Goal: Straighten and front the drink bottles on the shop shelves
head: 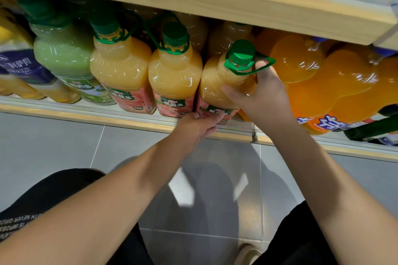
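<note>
A large peach-coloured juice bottle (217,79) with a green cap and carry loop stands at the front of the low shelf (129,121), tilted slightly. My right hand (262,94) wraps its right shoulder, fingers up near the loop. My left hand (199,123) grips its base at the pink label. To its left, two matching juice bottles (174,71) (120,64) stand upright in a row, labels facing out.
A green juice bottle (62,49) and blue-labelled bottles (21,64) fill the shelf's left. Orange soda bottles (327,84) crowd the right, beside a dark green bottle (374,129). The upper shelf board (215,0) overhangs the bottle caps. Grey floor tiles and my knees lie below.
</note>
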Available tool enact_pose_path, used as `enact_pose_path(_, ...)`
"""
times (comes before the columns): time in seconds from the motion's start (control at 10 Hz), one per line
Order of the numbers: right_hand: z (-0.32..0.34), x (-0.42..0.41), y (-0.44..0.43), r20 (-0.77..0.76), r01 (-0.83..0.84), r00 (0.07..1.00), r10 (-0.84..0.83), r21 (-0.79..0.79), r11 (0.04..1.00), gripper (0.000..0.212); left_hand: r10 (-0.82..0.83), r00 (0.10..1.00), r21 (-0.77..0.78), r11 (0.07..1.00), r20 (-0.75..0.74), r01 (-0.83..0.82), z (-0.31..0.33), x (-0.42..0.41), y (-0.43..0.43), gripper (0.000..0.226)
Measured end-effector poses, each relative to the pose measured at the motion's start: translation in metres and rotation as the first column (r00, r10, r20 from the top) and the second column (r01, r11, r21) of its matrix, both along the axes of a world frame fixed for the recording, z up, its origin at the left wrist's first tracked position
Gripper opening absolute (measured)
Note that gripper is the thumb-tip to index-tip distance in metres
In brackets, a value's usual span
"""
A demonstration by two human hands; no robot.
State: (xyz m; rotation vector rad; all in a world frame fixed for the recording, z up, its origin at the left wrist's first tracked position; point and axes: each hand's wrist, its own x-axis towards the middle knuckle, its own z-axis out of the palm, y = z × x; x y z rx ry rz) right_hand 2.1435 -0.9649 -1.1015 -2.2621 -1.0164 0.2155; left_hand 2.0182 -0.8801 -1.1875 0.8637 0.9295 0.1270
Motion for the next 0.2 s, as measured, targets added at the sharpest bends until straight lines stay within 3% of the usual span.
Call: enact_pose_path(0.2, 0.02, -0.014, -0.026, -0.064, 0.001, 0.998, -0.004, -0.04, 0.999, 0.071, -0.127, 0.987, 0.383, 0.91, -0.101, 0.157, 0.046, -0.024, -0.004, 0.033)
